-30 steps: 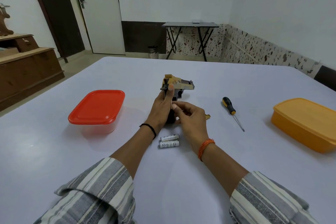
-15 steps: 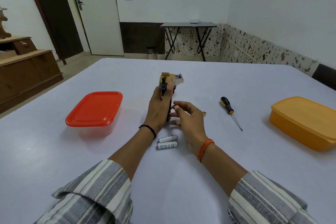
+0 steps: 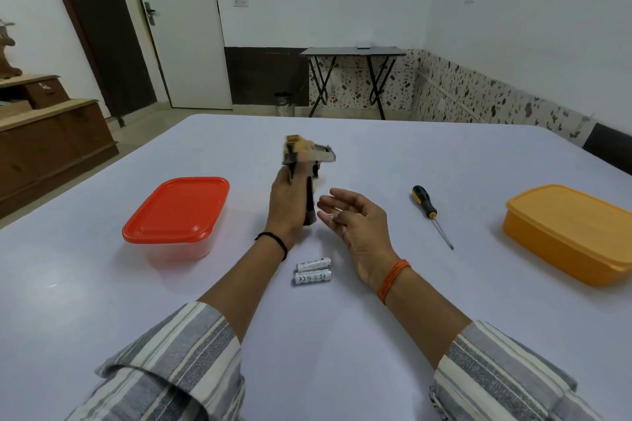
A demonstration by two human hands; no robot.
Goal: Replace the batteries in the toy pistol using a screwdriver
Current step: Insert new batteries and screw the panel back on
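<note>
My left hand [image 3: 289, 203] grips the tan and black toy pistol [image 3: 307, 155] by its dark handle, muzzle pointing right, raised above the white table [image 3: 342, 335]. It is blurred. My right hand [image 3: 355, 225] hovers just right of the handle, fingers relaxed and spread, palm turned left; a small pale object shows at its fingers. Two white batteries [image 3: 313, 271] lie side by side on the table between my wrists. A screwdriver [image 3: 431, 214] with a black and yellow handle lies to the right, tip toward me.
A clear container with a red lid [image 3: 176, 212] stands at the left. An orange lidded box [image 3: 569, 231] sits at the right edge. A wooden cabinet [image 3: 51, 133] and a folding table [image 3: 352, 79] stand beyond the table.
My right hand has let go of the pistol's handle, opened and drawn away to the right. The left hand has lifted the pistol slightly.
</note>
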